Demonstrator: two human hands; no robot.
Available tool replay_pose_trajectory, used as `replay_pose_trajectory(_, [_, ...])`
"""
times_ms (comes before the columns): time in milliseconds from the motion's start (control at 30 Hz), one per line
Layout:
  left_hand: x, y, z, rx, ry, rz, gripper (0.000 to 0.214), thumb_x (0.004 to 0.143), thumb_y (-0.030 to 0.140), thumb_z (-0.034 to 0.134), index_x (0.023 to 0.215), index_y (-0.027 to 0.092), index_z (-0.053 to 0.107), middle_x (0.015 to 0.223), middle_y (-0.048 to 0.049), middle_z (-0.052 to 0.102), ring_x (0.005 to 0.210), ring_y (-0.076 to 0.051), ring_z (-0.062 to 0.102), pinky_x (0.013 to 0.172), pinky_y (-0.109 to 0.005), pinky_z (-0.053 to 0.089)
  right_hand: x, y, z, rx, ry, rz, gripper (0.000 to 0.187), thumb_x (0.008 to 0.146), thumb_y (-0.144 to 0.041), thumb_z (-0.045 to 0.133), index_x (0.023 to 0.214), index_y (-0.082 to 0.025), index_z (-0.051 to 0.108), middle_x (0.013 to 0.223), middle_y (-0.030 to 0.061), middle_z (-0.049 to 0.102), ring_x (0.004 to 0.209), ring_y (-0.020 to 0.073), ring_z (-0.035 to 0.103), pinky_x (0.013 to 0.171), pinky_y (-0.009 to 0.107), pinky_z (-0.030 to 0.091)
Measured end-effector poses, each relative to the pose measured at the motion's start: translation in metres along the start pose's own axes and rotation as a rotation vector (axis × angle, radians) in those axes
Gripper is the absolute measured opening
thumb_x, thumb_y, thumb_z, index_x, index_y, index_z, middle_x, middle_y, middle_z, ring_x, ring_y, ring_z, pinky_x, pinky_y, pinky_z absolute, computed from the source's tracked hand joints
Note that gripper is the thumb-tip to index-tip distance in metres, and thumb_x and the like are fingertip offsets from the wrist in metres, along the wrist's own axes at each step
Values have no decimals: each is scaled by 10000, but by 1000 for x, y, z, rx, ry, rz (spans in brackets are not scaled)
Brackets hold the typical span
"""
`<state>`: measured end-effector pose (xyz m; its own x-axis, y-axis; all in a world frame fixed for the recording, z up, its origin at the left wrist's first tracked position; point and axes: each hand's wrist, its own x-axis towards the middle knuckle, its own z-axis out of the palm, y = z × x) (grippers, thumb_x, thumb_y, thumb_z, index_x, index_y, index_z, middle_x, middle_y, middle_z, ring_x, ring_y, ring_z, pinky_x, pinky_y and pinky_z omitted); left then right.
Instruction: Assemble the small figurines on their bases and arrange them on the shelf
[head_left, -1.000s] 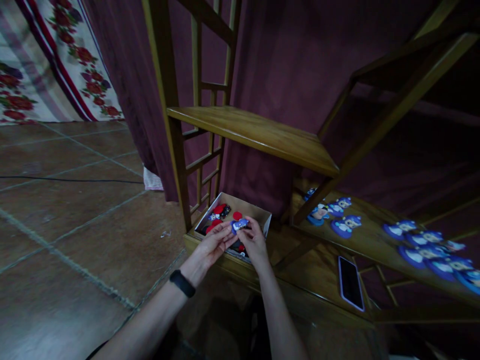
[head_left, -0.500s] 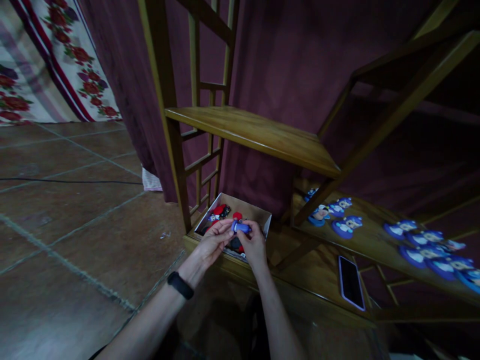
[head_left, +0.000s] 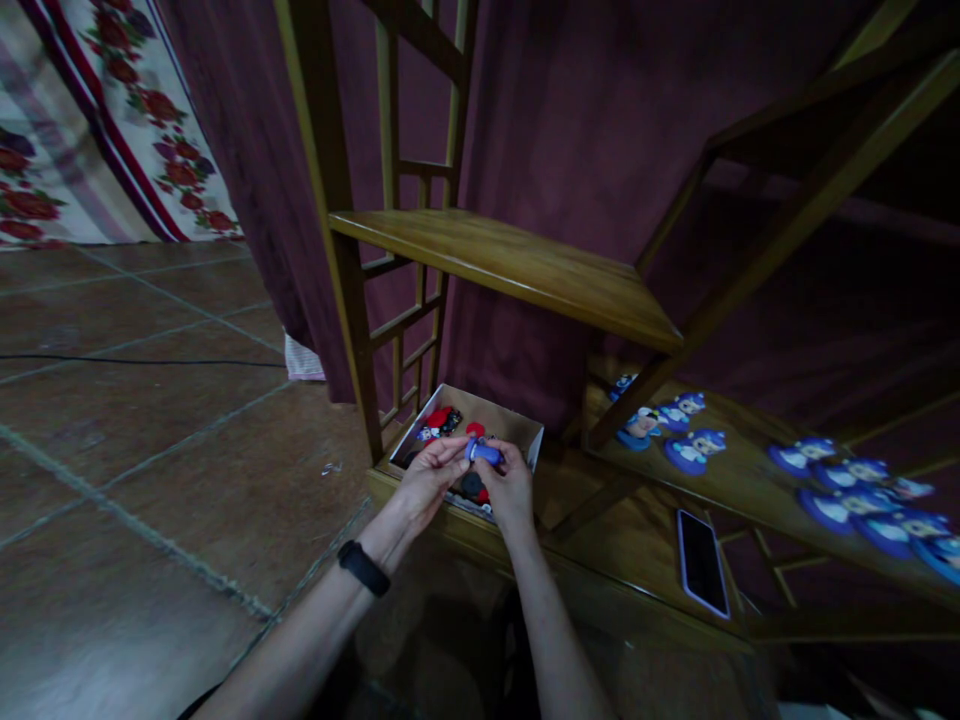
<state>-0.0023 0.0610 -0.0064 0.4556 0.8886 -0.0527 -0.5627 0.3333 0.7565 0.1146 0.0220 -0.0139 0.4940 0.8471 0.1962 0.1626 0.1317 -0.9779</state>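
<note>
A small blue-purple figurine [head_left: 483, 452] is pinched between my two hands, above an open cardboard box [head_left: 529, 428]. My left hand [head_left: 429, 474] grips its left end with thumb and fingers; a black band circles that wrist. My right hand [head_left: 510, 488] closes on its right end from the other side. The fingers cover part of the figurine, so its details cannot be made out. Inside the box lie red, black and dark pieces, among them a red piece [head_left: 439, 417] and a dark round piece [head_left: 472, 485].
On the right-hand shelf stand several blue figurines with round bases, such as one figurine [head_left: 696, 451]. A phone [head_left: 703, 563] lies on the lower wooden board. Above the box juts a wooden shelf [head_left: 510, 270], with a slanted post [head_left: 720, 300] to the right.
The figurine has tilted slightly between my fingers, its right end a little lower. Both hands stay in nearly the same place over the box.
</note>
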Motion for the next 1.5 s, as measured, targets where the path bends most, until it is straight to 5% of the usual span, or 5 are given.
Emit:
replay_pose_trajectory(667, [-1,-3,1,47,2,25,351,602,92,738,938,149,654,1066,-80,665,990,-178,598,905,-298,414,-3,-2,-3,-174,14,-73,267,697,-307,570,938,-196,602,809,11,656,643,143,594,610,242,482])
replay_pose_trajectory(1000, [-2,-7,-4,6,60,-69,310,661,110,702,958,164,631,951,-49,670,861,-149,628,812,-300,489,-3,2,-4,-216,-42,-84,311,751,-351,544,1028,-226,608,1027,43,652,900,182,609,813,305,481])
replay_pose_trajectory(1333, [2,-4,-8,-64,199,-159,226,729,150,647,953,132,622,853,-76,684,714,-131,645,715,-271,528,-4,1,-11,-145,-122,-4,374,847,-394,403,1148,-250,572,788,15,682,671,164,645,677,303,530])
replay_pose_trajectory(1500, [4,-6,-11,-111,228,-175,128,754,148,620,879,118,619,804,-83,685,682,-129,646,688,-265,540,-5,-2,-11,-110,-160,14,368,834,-403,428,1124,-247,594,846,21,689,682,157,646,669,287,532])
